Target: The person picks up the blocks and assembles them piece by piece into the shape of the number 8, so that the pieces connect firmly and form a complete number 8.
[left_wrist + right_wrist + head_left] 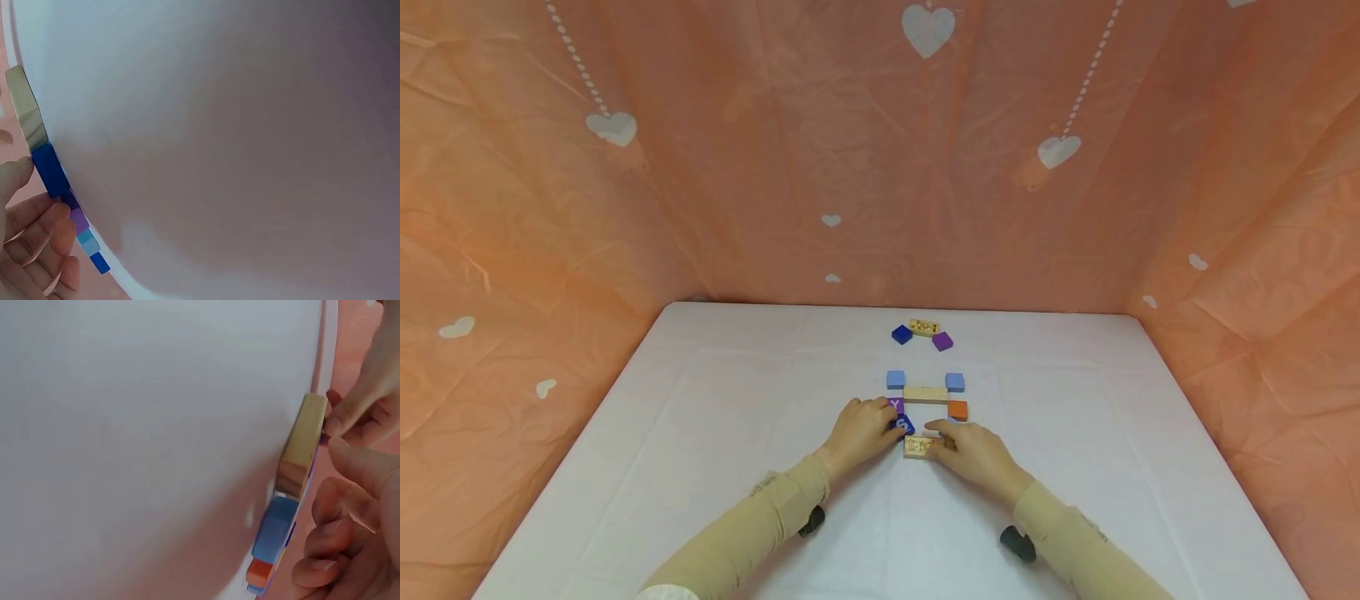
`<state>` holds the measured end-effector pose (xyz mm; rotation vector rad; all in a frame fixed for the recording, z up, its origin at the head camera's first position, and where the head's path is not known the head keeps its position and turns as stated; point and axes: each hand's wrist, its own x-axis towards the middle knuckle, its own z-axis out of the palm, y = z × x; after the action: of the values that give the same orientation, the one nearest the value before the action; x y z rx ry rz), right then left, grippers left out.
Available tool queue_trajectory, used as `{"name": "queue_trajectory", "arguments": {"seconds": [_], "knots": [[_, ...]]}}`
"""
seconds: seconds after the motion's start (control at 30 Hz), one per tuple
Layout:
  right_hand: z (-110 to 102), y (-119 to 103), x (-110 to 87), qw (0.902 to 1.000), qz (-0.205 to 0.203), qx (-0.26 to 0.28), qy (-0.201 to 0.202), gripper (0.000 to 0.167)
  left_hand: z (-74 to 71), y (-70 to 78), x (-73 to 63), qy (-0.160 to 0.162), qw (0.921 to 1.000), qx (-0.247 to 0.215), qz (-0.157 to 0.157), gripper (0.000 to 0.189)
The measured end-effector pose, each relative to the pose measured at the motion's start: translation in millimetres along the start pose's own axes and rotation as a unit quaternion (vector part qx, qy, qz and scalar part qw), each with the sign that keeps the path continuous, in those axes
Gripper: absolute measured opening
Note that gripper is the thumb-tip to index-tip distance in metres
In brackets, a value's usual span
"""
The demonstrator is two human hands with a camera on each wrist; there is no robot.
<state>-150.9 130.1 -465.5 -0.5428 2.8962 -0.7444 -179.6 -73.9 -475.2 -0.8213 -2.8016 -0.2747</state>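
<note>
My left hand (861, 431) pinches a dark blue letter block (904, 426) between thumb and finger; the left wrist view shows the thumb at one end of this blue block (50, 170). Just above it in the head view lies a purple block (896, 405) with a letter, partly covered by the fingers. A printed wooden block (917, 447) lies nearest me, its right end overlapped by the thumb of my right hand (977, 454). In the right wrist view that hand's fingers are spread beside the wooden block (302, 440) and a blue block (276, 530), gripping neither.
Beyond the hands lie a plain wooden block (926, 395), an orange block (958, 410) and two light blue blocks, left (896, 380) and right (955, 382). Farther back, another printed wooden block (924, 327) sits between a dark blue block (902, 334) and a purple one (942, 341). All rest on a white-covered table (737, 400).
</note>
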Motion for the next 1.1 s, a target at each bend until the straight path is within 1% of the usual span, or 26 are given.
{"name": "queue_trajectory", "arguments": {"seconds": [0.07, 0.17, 0.33, 0.4, 0.5, 0.63, 0.77, 0.9, 1.1], "knots": [[-2.9, 1.4, 0.9, 1.0, 0.004, 0.003, 0.005, 0.034, -0.8, 0.0, 0.0, -0.002, 1.0, 0.001, 0.0, 0.023], [-7.0, 3.5, 3.1, 0.9998, 0.016, 0.012, -0.002, 0.033, -2.0, 0.3, -0.1, -0.006, 1.0, 0.002, -0.002, 0.023], [-12.5, 5.6, 7.8, 0.9995, 0.03, 0.013, -0.004, 0.031, -2.4, 0.4, -0.4, -0.002, 1.0, 0.003, -0.001, 0.023], [-14.1, 6.2, 8.8, 0.9996, 0.028, 0.009, -0.001, 0.031, -2.3, 0.5, -0.9, 0.002, 1.0, 0.004, 0.002, 0.024], [-14.6, 7.1, 8.2, 0.9997, 0.02, 0.008, -0.013, 0.032, -2.6, 0.8, -1.9, 0.004, 1.0, 0.006, 0.005, 0.028], [-12.3, 7.5, 4.2, 0.9992, -0.006, 0.007, -0.038, 0.033, -3.4, 1.5, -3.2, 0.003, 1.0, 0.006, 0.006, 0.032], [-10.0, 8.5, 1.0, 0.9987, -0.027, 0.008, -0.043, 0.029, -3.5, 2.1, -3.5, 0.008, 0.9999, 0.006, 0.007, 0.031], [-9.7, 9.3, -0.6, 0.9987, -0.028, 0.009, -0.042, 0.024, -3.9, 2.6, -3.4, 0.01, 0.9999, 0.006, 0.006, 0.029], [-9.4, 10.5, -0.9, 0.9989, -0.026, 0.0, -0.04, 0.024, -4.6, 3.0, -3.4, 0.007, 0.9999, 0.006, 0.006, 0.027]]}}
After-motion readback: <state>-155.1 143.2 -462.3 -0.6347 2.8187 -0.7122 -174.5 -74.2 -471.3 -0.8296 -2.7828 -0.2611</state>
